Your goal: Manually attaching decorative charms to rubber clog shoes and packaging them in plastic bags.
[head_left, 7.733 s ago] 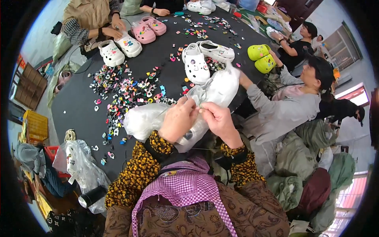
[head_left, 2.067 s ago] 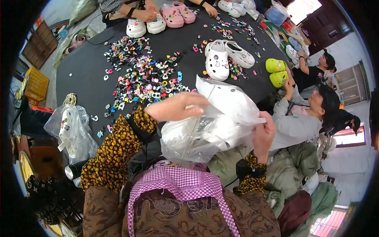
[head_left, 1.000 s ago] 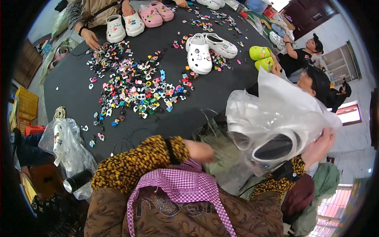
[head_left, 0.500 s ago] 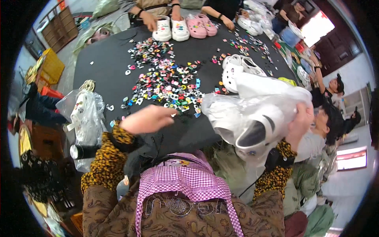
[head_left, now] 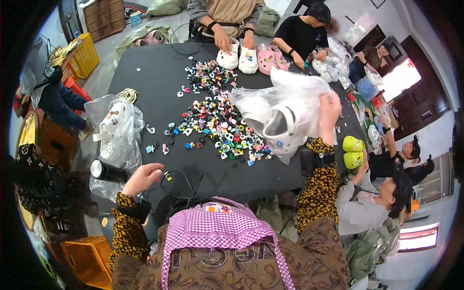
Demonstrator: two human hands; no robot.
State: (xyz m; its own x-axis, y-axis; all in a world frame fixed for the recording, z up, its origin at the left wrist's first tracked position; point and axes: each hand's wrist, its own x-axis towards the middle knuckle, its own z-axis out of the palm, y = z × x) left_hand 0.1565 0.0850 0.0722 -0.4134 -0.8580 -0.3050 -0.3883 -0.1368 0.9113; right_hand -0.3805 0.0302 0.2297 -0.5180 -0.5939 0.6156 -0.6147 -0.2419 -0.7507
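My right hand point(head_left: 329, 110) is closed on the gathered side of a clear plastic bag point(head_left: 249, 99), lifted above the right part of the black table. Inside the bag are white clogs point(head_left: 282, 126), one showing a dark inside and small charms. My left hand point(head_left: 144, 178) holds nothing; its fingers stretch loosely over the near left table edge. Beside it lies a black tumbler point(head_left: 108, 170) with a silver end. Under and left of the bag spreads a pile of small colourful shoe charms point(head_left: 217, 121).
Another bagged pair of white clogs point(head_left: 113, 116) lies on the table's left side. Lime clogs point(head_left: 353, 152) are at the right edge. Across the table, a person's hands are at white clogs point(head_left: 228, 55), beside pink clogs point(head_left: 271, 59). A dark cable point(head_left: 191, 183) crosses the near edge.
My right hand has carried the bagged clogs forward over the table, away from my body. My left hand has drawn back left from beside the charm pile. The view has shifted.
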